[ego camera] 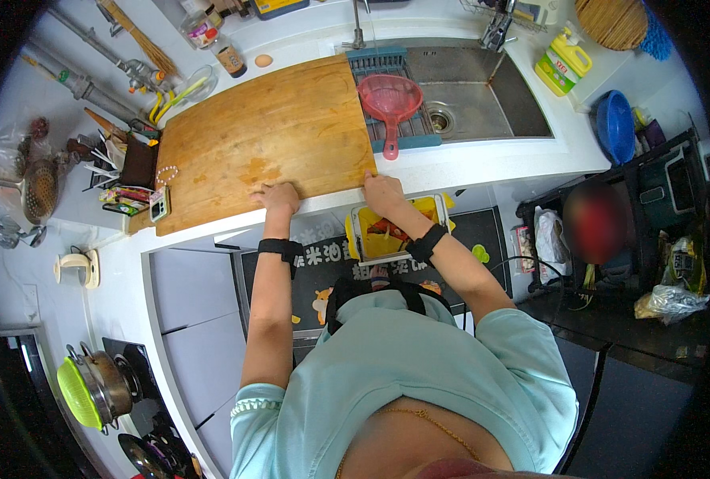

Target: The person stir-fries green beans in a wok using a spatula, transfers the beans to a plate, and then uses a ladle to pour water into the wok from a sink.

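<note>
A large wooden cutting board point(259, 132) with damp patches covers the counter left of the sink. My left hand point(280, 197) rests on its front edge, fingers apart, with nothing held. At the board's front right corner is my right hand point(385, 194), its fingers bent and touching the edge. Whether they grip is hidden by the back of the hand. Just right of the board, a red plastic strainer point(391, 99) lies on the grey drying rack point(379, 63) over the sink. Below my right hand, a bin lined with a yellow bag point(367, 233) contains food scraps.
A steel sink point(469, 96) lies to the right, with a faucet point(499, 30) behind it. An egg point(263, 60) and a sauce bottle point(230, 58) stand behind the board. A phone point(160, 204) and a bead bracelet point(167, 174) lie on its left end. A pot point(106, 383) sits lower left.
</note>
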`<state>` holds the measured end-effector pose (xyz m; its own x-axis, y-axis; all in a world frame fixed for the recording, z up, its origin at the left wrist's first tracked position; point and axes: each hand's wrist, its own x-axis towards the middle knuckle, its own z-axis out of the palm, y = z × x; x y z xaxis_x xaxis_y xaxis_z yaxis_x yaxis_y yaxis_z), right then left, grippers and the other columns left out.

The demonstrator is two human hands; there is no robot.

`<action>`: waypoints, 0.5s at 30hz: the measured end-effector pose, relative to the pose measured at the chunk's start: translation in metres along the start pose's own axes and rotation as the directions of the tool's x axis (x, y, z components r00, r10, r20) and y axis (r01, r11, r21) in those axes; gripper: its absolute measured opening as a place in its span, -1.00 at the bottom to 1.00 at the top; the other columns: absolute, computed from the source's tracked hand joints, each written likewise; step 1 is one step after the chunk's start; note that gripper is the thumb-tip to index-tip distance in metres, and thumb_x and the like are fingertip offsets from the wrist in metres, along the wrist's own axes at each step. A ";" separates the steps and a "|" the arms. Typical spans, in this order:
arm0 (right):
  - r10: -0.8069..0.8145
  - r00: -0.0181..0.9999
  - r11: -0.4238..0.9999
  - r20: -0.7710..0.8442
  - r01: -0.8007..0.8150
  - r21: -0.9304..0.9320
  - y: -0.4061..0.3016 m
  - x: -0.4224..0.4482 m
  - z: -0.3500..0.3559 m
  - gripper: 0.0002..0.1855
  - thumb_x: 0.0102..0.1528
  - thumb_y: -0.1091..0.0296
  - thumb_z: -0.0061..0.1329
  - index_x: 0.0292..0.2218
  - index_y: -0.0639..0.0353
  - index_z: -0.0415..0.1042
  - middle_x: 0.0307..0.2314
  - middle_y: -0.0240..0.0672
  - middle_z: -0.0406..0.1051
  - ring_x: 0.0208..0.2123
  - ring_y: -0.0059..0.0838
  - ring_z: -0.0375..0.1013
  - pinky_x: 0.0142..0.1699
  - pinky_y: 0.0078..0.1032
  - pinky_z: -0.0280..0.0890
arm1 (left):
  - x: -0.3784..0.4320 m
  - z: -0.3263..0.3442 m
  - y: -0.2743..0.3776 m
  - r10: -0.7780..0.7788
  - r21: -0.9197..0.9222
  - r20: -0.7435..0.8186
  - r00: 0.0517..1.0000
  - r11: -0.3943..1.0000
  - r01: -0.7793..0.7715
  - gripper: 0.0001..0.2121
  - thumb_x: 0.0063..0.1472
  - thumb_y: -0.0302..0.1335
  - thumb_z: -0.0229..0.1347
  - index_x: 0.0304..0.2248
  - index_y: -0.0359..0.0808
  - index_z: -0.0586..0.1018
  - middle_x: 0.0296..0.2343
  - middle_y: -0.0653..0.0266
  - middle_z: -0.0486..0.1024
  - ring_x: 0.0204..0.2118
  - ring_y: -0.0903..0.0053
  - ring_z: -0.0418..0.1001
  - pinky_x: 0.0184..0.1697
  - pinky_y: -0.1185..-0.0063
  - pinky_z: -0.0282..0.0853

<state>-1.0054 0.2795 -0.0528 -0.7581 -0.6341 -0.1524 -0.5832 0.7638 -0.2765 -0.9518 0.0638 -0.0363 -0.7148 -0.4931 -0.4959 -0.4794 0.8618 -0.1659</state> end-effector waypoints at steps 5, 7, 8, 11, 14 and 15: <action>-0.002 1.000 1.000 0.016 0.002 -0.023 0.001 0.000 0.000 -0.68 0.05 0.27 -0.27 -0.27 0.35 0.31 -0.47 -0.06 0.41 -0.37 -0.17 0.41 -0.28 -0.32 0.30 | -0.005 -0.005 0.003 0.005 -0.005 0.009 1.000 1.000 -0.005 -0.62 0.10 -0.41 -0.19 -0.06 -0.28 0.34 0.03 0.08 0.11 0.13 0.10 -0.08 -0.03 -0.12 -0.29; -0.005 1.000 1.000 0.013 0.006 -0.024 0.000 -0.001 0.000 -0.68 0.05 0.27 -0.27 -0.26 0.36 0.30 -0.48 -0.06 0.41 -0.37 -0.17 0.41 -0.28 -0.32 0.30 | -0.005 -0.003 0.003 -0.007 -0.010 0.000 1.000 1.000 0.007 -0.62 0.11 -0.41 -0.21 -0.06 -0.28 0.34 0.03 0.09 0.11 0.13 0.10 -0.09 -0.02 -0.12 -0.29; -0.008 1.000 1.000 0.008 0.009 -0.025 0.000 -0.001 0.001 -0.68 0.05 0.27 -0.27 -0.26 0.36 0.30 -0.48 -0.07 0.41 -0.37 -0.17 0.41 -0.28 -0.32 0.30 | -0.006 -0.003 0.002 -0.007 -0.010 0.001 1.000 1.000 0.007 -0.62 0.11 -0.41 -0.21 -0.06 -0.28 0.34 0.03 0.09 0.11 0.13 0.10 -0.09 -0.02 -0.12 -0.29; -0.013 1.000 1.000 -0.020 0.013 -0.026 0.001 0.000 0.004 -0.67 0.05 0.27 -0.26 -0.25 0.37 0.30 -0.48 -0.07 0.41 -0.37 -0.17 0.41 -0.29 -0.32 0.30 | -0.006 -0.002 0.003 0.003 -0.018 -0.021 1.000 1.000 -0.003 -0.62 0.12 -0.41 -0.22 -0.06 -0.28 0.35 0.03 0.09 0.12 0.13 0.10 -0.10 -0.02 -0.12 -0.29; -0.014 1.000 0.999 -0.002 0.014 -0.031 0.000 -0.001 0.002 -0.64 0.05 0.26 -0.27 -0.22 0.39 0.28 -0.47 -0.07 0.41 -0.37 -0.17 0.41 -0.29 -0.32 0.30 | -0.007 -0.001 0.003 -0.001 -0.008 -0.020 1.000 1.000 0.001 -0.62 0.12 -0.41 -0.22 -0.07 -0.28 0.36 0.02 0.12 0.14 0.13 0.10 -0.10 -0.02 -0.11 -0.28; -0.014 1.000 0.999 -0.002 0.014 -0.031 0.000 -0.001 0.003 -0.64 0.05 0.26 -0.27 -0.22 0.39 0.28 -0.47 -0.07 0.41 -0.37 -0.17 0.41 -0.29 -0.32 0.30 | -0.007 -0.001 0.003 -0.006 -0.002 -0.020 1.000 1.000 0.005 -0.62 0.12 -0.41 -0.22 -0.07 -0.28 0.36 0.02 0.14 0.14 0.13 0.10 -0.10 -0.02 -0.11 -0.28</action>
<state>-1.0040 0.2794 -0.0556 -0.7508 -0.6441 -0.1464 -0.6023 0.7586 -0.2486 -0.9483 0.0695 -0.0318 -0.7220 -0.5001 -0.4781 -0.4843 0.8588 -0.1670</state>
